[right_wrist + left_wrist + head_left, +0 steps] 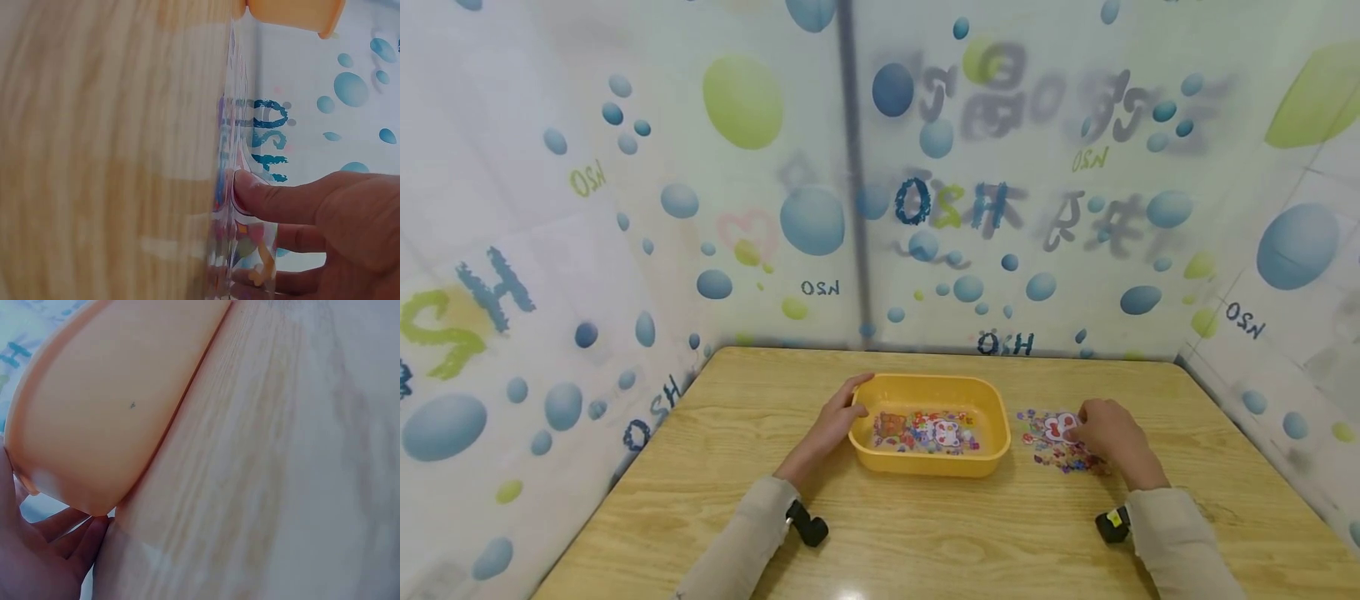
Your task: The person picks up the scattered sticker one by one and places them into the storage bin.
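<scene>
A yellow plastic basin [932, 465] stands on the table, with colourful clear sticker packs [917, 433] showing bears and other cartoon figures lying inside. My left hand [837, 419] holds the basin's left end, thumb over the rim; in the left wrist view its fingers [78, 547] curl round the outer wall. To the right of the basin lies a clear, shiny sticker pack [1051, 440] with a white-and-red cartoon figure. My right hand [1112, 433] pinches this pack; the right wrist view has the thumb on its face and the other fingers behind the transparent plastic [259, 250].
The wood-grain table [865, 533] runs back to a white curtain [760, 208] printed with blue and green bubbles, which also hangs along both sides. Black wrist cameras [807, 525] sit on both sleeves.
</scene>
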Demonstrator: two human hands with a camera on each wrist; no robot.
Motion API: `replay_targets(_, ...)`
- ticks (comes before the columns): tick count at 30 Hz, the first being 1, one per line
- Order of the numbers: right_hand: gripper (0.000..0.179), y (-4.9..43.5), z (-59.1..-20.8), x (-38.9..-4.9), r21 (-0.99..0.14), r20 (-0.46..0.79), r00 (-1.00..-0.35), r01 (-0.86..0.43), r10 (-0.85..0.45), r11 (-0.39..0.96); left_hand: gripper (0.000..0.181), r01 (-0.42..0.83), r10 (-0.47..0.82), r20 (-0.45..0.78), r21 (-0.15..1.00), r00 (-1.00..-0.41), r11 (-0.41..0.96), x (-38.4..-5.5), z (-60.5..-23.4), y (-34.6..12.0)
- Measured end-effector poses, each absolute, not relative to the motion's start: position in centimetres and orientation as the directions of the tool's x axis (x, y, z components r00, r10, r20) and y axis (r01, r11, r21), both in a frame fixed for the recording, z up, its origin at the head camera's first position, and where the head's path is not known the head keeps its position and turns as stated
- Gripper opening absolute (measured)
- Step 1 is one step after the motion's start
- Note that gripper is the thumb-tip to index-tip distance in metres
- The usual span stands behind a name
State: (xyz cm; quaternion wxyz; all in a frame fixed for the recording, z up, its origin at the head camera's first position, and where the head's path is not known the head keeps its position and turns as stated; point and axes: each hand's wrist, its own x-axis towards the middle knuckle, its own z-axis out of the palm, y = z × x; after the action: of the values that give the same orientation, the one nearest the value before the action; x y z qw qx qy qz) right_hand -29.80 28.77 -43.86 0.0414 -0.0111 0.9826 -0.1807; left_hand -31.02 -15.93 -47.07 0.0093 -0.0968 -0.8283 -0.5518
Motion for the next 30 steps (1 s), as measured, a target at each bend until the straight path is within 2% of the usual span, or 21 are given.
replay_targets(17, 0.041, 28.43, -43.68, -29.88, -0.36, -0.059, -0.998, 0.015, -0.006, 0.933, 0.063, 0.163, 0.148, 0.117, 0.919, -0.982, 0.359, -30.97, -47.02, -15.88)
replay_targets(30, 0.032, 28.16, -43.52, -29.68, -0.377, -0.043, -0.999, -0.012, -0.03, 0.926, 0.064, 0.163, 0.148, 0.116, 0.918, -0.982, 0.362, -30.94, -46.93, -15.9)
